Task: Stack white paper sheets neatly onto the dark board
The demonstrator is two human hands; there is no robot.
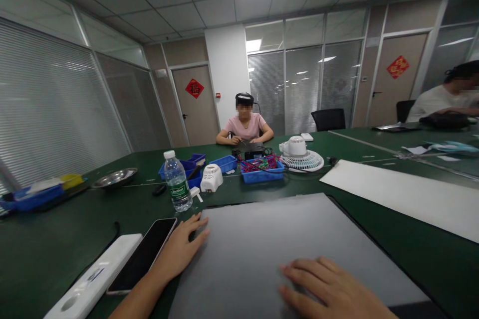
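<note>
A large flat grey sheet (pixel 262 239) lies on the green table in front of me. My left hand (pixel 181 246) rests at its left edge, fingers apart, with the thumb and fingertips on the sheet. Over the sheet's lower right part is my right hand (pixel 327 286), fingers stretched out, slightly blurred and holding nothing. Just left of my left hand is a dark-screened phone (pixel 145 254), partly behind the wrist. Beside the phone lies a long white power strip (pixel 99 274). A clear water bottle (pixel 177 184) with a green label stands upright beyond my left fingertips.
A blue tray (pixel 262 174) of tangled wires sits beyond the sheet, beside a white fan part (pixel 301 157) and a white housing (pixel 211 178). A metal bowl (pixel 115 178) is at left, a white board (pixel 407 194) at right. One person (pixel 245 127) sits opposite, another (pixel 445 94) far right.
</note>
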